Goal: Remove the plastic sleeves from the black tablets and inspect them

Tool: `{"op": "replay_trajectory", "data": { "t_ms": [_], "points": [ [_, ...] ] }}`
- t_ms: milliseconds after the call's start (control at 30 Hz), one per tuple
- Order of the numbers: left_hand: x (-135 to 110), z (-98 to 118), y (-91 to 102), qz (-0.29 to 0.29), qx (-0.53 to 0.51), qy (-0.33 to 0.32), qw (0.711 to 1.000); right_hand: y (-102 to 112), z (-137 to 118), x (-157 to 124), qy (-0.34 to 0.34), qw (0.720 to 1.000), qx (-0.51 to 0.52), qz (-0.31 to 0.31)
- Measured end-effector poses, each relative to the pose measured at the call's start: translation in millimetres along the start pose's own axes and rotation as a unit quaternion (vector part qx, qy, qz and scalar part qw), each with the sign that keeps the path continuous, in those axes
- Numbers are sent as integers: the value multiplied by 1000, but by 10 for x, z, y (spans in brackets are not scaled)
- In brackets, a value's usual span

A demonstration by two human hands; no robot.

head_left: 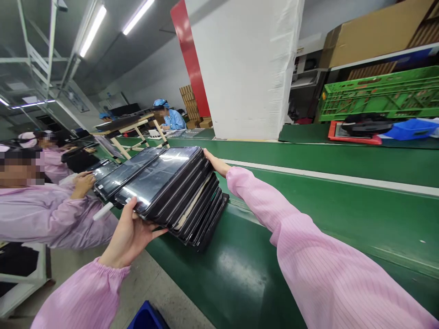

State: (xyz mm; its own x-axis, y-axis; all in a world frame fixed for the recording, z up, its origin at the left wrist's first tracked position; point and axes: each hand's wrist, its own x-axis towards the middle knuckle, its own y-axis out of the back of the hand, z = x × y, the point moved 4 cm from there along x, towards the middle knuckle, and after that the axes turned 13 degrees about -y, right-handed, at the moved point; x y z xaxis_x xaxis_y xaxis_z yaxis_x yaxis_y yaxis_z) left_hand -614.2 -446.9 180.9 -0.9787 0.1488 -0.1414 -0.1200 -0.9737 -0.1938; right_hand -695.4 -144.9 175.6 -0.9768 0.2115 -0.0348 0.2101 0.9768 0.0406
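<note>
A tall stack of flat black-framed screen panels (187, 201) stands on the green bench, with glossy film-like faces upward. My left hand (132, 233) grips the near left corner of the upper panels, thumb on the top face and fingers spread along the side below. At the far right corner, my right hand (216, 163) holds the edge of the upper panels, its fingers partly hidden behind them. How many panels the hands hold is unclear. A second stack of screen panels (128, 171) lies close against the left side of the first one.
The green bench (308, 219) runs to the right. Co-workers sit at the left, one person's hand (84, 183) near another panel. Behind the stacks is a wooden-framed rack (128, 128). A white pillar (247, 68), a green crate (380, 93) and a blue bin (147, 317) are around.
</note>
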Motion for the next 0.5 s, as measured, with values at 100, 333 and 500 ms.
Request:
{"op": "replay_trajectory", "data": {
  "t_ms": [100,333,500],
  "points": [
    [-42,63,-61,16,-16,-17,1000,-30,-91,-104,-19,1000,-9,2],
    [-140,156,83,92,-45,-16,995,-36,-183,-687,-16,1000,-4,-20],
    [-160,142,213,93,-34,-4,995,-5,-164,-804,-168,983,16,-68]
  ]
}}
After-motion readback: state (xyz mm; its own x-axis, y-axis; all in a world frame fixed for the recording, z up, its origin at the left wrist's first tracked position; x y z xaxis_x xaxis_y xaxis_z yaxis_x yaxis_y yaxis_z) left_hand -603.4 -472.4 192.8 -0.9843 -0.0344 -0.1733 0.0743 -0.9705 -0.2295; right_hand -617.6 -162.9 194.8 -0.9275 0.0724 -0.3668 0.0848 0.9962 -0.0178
